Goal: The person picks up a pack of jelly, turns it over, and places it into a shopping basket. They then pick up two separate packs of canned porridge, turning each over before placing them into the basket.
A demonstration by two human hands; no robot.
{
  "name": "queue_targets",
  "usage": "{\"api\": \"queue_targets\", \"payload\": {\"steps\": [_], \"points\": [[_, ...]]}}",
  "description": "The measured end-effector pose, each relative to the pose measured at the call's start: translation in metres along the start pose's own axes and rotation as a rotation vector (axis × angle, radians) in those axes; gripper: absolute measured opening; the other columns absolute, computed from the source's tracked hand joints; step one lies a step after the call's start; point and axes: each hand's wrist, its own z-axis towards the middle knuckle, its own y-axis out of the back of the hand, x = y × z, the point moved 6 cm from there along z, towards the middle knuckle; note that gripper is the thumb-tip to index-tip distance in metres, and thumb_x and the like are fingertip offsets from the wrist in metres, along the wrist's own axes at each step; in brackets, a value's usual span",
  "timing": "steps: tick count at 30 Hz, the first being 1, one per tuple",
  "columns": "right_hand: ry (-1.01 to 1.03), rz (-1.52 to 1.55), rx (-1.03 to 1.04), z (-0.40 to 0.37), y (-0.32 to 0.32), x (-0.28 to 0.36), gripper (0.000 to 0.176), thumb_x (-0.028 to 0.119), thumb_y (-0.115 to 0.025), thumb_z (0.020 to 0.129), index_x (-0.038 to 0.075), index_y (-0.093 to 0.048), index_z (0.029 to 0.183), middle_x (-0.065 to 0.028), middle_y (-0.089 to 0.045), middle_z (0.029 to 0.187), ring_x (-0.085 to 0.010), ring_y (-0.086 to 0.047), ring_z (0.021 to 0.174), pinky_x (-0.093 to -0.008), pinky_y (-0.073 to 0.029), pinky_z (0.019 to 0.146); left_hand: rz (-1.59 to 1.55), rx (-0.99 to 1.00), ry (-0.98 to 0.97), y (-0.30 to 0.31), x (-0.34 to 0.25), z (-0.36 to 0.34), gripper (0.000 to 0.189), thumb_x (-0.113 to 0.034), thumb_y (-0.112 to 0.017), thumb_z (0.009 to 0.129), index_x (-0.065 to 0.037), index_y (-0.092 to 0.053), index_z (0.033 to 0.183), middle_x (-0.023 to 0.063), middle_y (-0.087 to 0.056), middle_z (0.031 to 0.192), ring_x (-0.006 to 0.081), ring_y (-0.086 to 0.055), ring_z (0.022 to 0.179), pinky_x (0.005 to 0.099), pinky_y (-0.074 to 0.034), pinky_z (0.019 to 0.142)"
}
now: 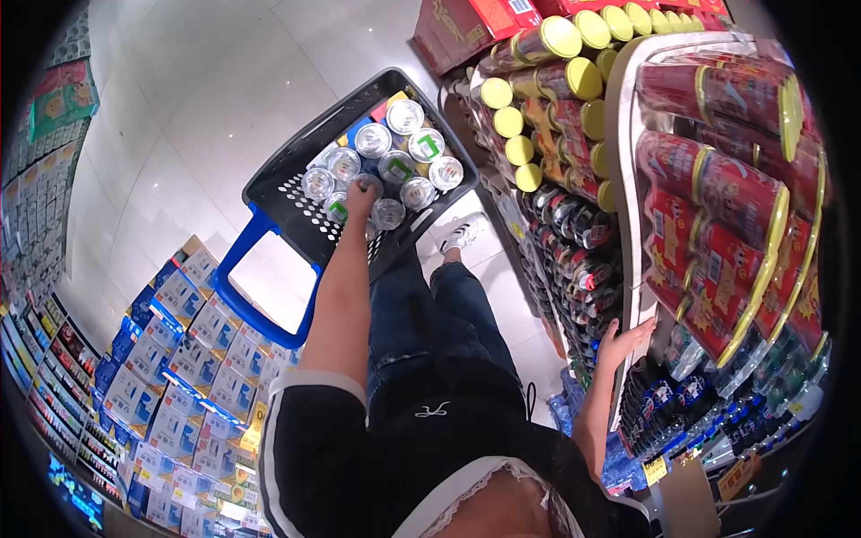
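Observation:
A dark grey shopping basket with a blue handle is in front of me, holding several cans with shiny round tops. Some tops carry green marks. My left hand reaches down into the basket with its fingers closed around one can in the near row; part of the grip is hidden. Off to the right, my right hand is at the white shelf edge, its fingers stretched out and holding nothing.
Red packages with yellow lids fill the shelf on the right, with dark bottles below them. Stacked white-and-blue boxes stand on the left. Pale floor tiles lie beyond the basket. My shoe is beside it.

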Motion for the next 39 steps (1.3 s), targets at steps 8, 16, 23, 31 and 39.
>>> {"api": "queue_targets", "payload": {"steps": [8, 16, 23, 31, 39], "points": [[0.045, 0.022, 0.019, 0.001, -0.005, -0.008, 0.075, 0.001, -0.054, 0.077, -0.006, -0.007, 0.135, -0.0284, -0.012, 0.139, -0.0407, -0.014, 0.129, -0.0444, -0.013, 0.105, 0.364, 0.001, 0.041, 0.023, 0.008, 0.114, 0.091, -0.04, -0.069, 0.062, 0.0, -0.025, 0.132, 0.0212, -0.04, 0.127, 0.0316, -0.032, 0.123, 0.0405, -0.025, 0.102], [0.008, 0.028, 0.07, -0.002, 0.0, -0.001, 0.077, 0.002, -0.056, 0.077, -0.007, -0.006, 0.134, -0.0288, -0.012, 0.138, -0.0397, -0.012, 0.13, -0.0432, -0.012, 0.106, 0.741, 0.258, -0.1, 0.047, -0.041, 0.088, 0.091, -0.055, -0.073, 0.051, -0.006, -0.044, 0.122, 0.0191, -0.044, 0.123, 0.0307, -0.037, 0.118, 0.0455, -0.028, 0.099], [-0.003, 0.044, 0.037, -0.016, -0.001, 0.006, 0.077, 0.001, -0.057, 0.075, -0.006, -0.009, 0.134, -0.028, -0.014, 0.138, -0.0394, -0.012, 0.13, -0.0419, -0.013, 0.106, 0.624, 0.363, -0.51, 0.067, -0.057, 0.051, 0.094, -0.046, -0.079, 0.046, 0.0, -0.038, 0.117, 0.0221, -0.044, 0.112, 0.0345, -0.042, 0.108, 0.0425, -0.035, 0.091], [-0.034, 0.205, -0.016, -0.036, 0.013, 0.026, 0.081, -0.003, -0.055, 0.071, -0.006, -0.006, 0.135, -0.0258, -0.009, 0.14, -0.0391, -0.009, 0.13, -0.0408, -0.012, 0.107, 0.891, 0.58, -0.616, 0.07, -0.045, -0.004, 0.104, -0.048, -0.075, 0.048, 0.002, -0.027, 0.126, 0.0321, -0.029, 0.128, 0.0459, -0.028, 0.12, 0.0447, -0.025, 0.101], [0.058, 0.946, 0.16, -0.037, 0.091, 0.079, 0.044, 0.005, -0.058, 0.076, -0.002, -0.043, 0.117, -0.0193, -0.045, 0.12, -0.0306, -0.05, 0.107, -0.0359, -0.04, 0.092, 0.734, 0.318, -0.673, 0.071, -0.092, -0.117, 0.088, -0.036, -0.077, 0.046, 0.003, -0.035, 0.112, 0.025, -0.044, 0.109, 0.0408, -0.04, 0.107, 0.0502, -0.034, 0.09]]}}
